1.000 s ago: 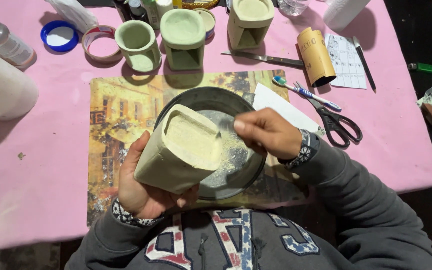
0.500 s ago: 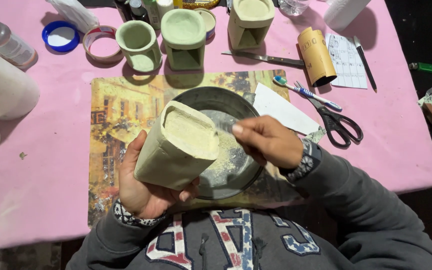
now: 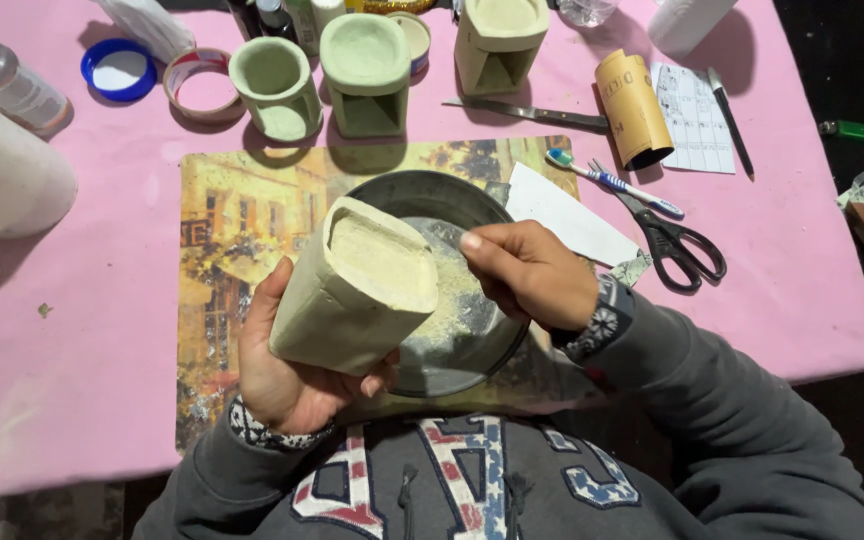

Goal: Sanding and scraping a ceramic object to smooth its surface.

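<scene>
Along the far edge of the pink table [image 3: 72,400] stand the containers and printed things: a clear bottle with a grey cap [image 3: 2,80] lies at the far left, a round blue lid [image 3: 118,69] with a white centre sits beside a ring of tape [image 3: 195,84], and a tan roll of sandpaper [image 3: 634,108] with dark lettering lies on its side next to a white sheet printed with a grid [image 3: 696,118] and a dark pen [image 3: 730,122]. A small green lighter [image 3: 849,130] rests off the table at the right. Nearer the middle, a white slip of paper [image 3: 570,212], a blue-and-white toothbrush [image 3: 612,182] and black scissors [image 3: 674,240] lie just beside a picture mat [image 3: 232,220] showing a yellowish street scene. Three pale green cast pots [image 3: 364,70] stand in a row beyond the mat. On the mat sits a round grey metal pan [image 3: 432,195], dusted with pale powder. The left hand [image 3: 282,370] grips a pale green cast block [image 3: 352,290] from below, tilted over the pan — a squarish piece with rounded corners, its upturned end rough, cream-coloured and rimmed by a raised lip. The right hand [image 3: 527,272] hovers just beside that end with fingers pinched together; whether they hold anything between them — I cannot tell.
</scene>
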